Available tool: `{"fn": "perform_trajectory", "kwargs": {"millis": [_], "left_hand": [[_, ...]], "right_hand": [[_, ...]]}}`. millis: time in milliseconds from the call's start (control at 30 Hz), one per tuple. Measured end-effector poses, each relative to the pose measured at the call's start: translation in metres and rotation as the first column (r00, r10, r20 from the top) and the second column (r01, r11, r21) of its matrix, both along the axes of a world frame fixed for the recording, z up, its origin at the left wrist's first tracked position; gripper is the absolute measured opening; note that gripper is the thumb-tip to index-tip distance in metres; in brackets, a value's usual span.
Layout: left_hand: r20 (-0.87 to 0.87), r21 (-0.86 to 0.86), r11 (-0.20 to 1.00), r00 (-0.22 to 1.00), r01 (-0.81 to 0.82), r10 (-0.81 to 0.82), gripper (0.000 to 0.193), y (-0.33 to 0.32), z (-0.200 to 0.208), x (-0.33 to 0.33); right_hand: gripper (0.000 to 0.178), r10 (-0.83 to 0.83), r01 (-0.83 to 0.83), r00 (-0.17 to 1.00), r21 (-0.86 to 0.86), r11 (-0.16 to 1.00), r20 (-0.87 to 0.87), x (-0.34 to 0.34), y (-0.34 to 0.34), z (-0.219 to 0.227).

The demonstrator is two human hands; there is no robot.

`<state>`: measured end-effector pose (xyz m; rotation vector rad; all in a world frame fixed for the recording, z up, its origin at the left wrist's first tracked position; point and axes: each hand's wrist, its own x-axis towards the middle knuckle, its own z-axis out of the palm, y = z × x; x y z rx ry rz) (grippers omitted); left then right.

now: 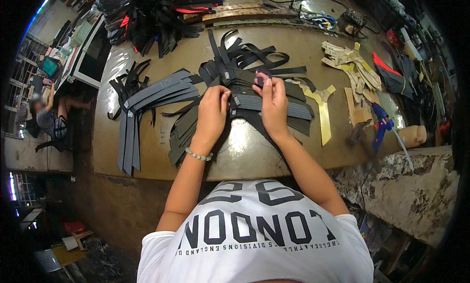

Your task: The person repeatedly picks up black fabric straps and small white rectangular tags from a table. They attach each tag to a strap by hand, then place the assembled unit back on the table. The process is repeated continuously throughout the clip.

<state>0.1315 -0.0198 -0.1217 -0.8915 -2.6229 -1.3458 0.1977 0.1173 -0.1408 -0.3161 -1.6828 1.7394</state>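
My left hand [212, 114] is closed in a pinch over a pile of dark fabric straps. Whatever its fingertips hold is too small to make out. Thumb and fingers of my right hand [274, 106] close on a small dark purplish piece [263, 76], whose kind I cannot tell. Between and below the hands lie grey-striped and dark olive strap pieces [289, 108] with small labels, fanned out on the table. Black webbing straps [254, 55] loop out of the pile's far side. Left of it rests another bundle of grey straps [161, 94] with black ends.
A yellow Y-shaped piece [323, 111] lies to the right, with pale cut strips [355, 62] beyond. At the right edge is a blue glue gun [382, 124] with a glue stick. Black straps [161, 18] heap at the far left. A person [46, 111] sits leftward.
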Motion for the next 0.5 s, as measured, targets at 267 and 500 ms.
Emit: {"fn": "perform_trajectory", "kwargs": {"millis": [267,500], "left_hand": [[0.038,0.116,0.993,0.999,-0.018,0.014,0.015,-0.002,-0.01,0.005],[0.058,0.126,0.992,0.998,-0.026,0.019,0.014,-0.002,-0.013,0.006]], "right_hand": [[0.015,0.071,-0.081,0.992,0.091,0.993,0.104,-0.004,-0.01,-0.004],[0.015,0.058,-0.085,0.993,0.285,0.955,0.103,-0.005,-0.009,-0.009]]}}
